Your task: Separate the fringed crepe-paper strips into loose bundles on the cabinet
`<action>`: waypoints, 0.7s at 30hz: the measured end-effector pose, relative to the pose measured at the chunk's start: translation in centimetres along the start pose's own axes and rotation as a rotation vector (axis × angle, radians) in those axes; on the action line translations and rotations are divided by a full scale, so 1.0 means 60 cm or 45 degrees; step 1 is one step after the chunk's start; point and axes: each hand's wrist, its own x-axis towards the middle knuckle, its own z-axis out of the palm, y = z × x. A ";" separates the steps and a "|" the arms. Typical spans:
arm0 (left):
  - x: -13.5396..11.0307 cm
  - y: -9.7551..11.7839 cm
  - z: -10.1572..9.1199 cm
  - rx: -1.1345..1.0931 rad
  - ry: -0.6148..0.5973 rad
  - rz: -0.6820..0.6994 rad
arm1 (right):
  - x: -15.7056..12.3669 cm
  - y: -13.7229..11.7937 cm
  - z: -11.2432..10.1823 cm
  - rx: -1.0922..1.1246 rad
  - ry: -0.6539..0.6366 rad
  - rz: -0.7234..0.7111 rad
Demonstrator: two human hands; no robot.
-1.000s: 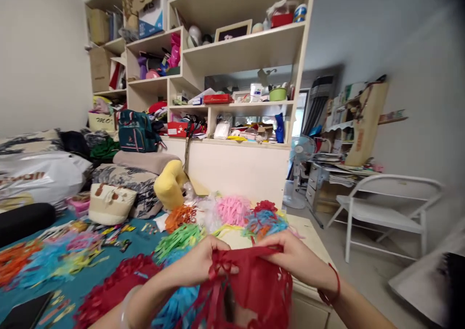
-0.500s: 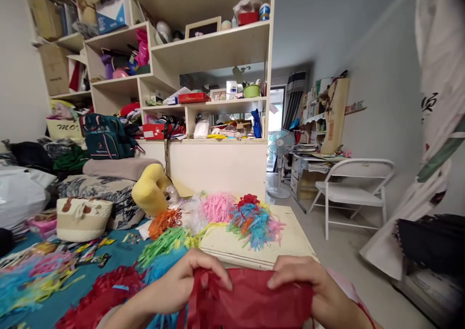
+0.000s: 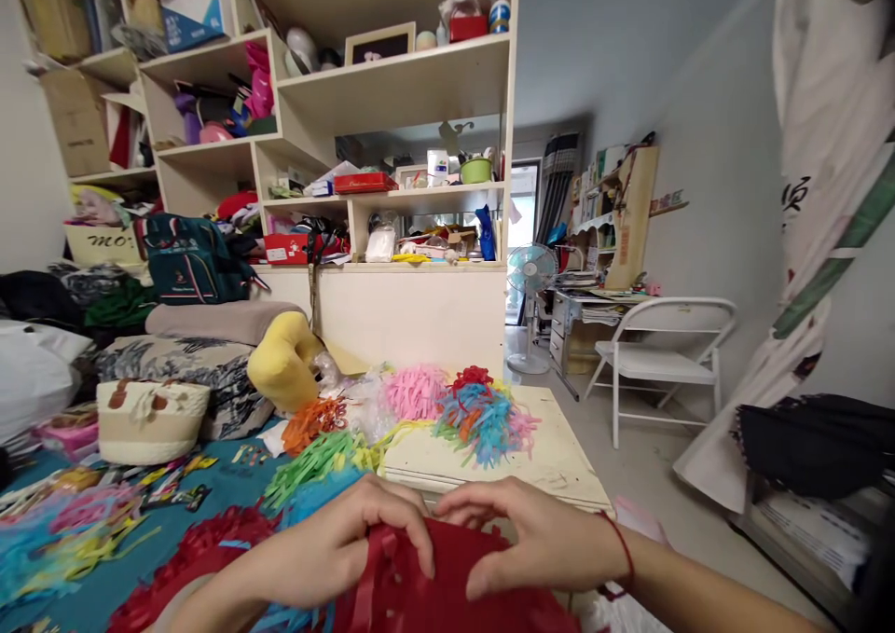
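A sheet of thin red paper (image 3: 454,577), like crepe or tissue paper, lies at the bottom centre, with cut strips hanging at its left end. My left hand (image 3: 370,530) is closed on the upper left part of this paper, fingers curled over its edge. Close beside it, my right hand (image 3: 531,530) reaches over the paper's top edge from the right. Its thumb is apart from the fingers and rests against the paper. The fingertips of my right hand are partly hidden behind the paper. A red cord circles my right wrist.
Pink fringe (image 3: 416,391) and blue fringe (image 3: 482,423) lie on the cream board (image 3: 552,428) ahead. Green strips (image 3: 314,460) and a red fringed heap (image 3: 188,568) are left, on teal cloth. A white folding chair (image 3: 657,363) stands right, cluttered shelves (image 3: 392,83) behind.
My right hand has let go of the paper's right end and moved left, close to my left hand. The paper's right side has sunk. The view has shifted slightly.
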 end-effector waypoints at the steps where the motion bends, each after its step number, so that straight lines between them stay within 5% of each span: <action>1: -0.003 0.000 -0.003 0.011 -0.006 -0.009 | 0.010 0.011 0.008 0.075 -0.052 0.060; 10: -0.025 -0.003 -0.025 0.133 -0.093 -0.079 | 0.006 0.034 -0.012 0.052 -0.077 0.334; 21: -0.017 -0.030 -0.044 -0.035 -0.196 -0.120 | 0.009 0.021 0.009 0.191 0.008 0.162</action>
